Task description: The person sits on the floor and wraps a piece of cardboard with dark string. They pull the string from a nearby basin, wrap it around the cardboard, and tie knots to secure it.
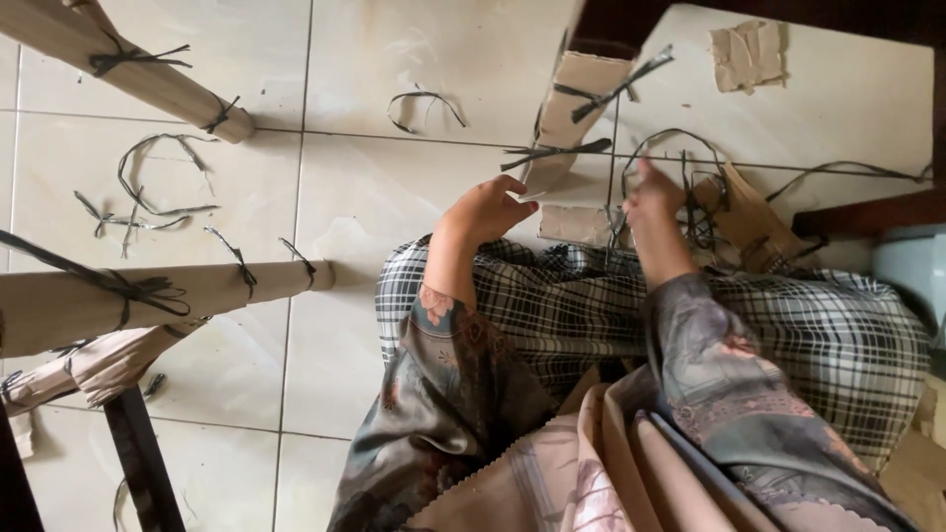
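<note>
Left hand (488,209) is pinching the lower edge of the cardboard-wrapped furniture leg (572,108) (bound with black straps (591,99)), above the checked lap. Right hand (655,192) is grasping loosened black strapping (690,212) just beside it, over the tiled floor (355,207).

Soft daylight is falling across the pale tiled floor (374,207), leaving a mild sheen on the tiles at the top. Shadows are lying faint and diffuse. Both hands are blurring slightly, and straight lines are bending a little toward the frame's edges.
</note>
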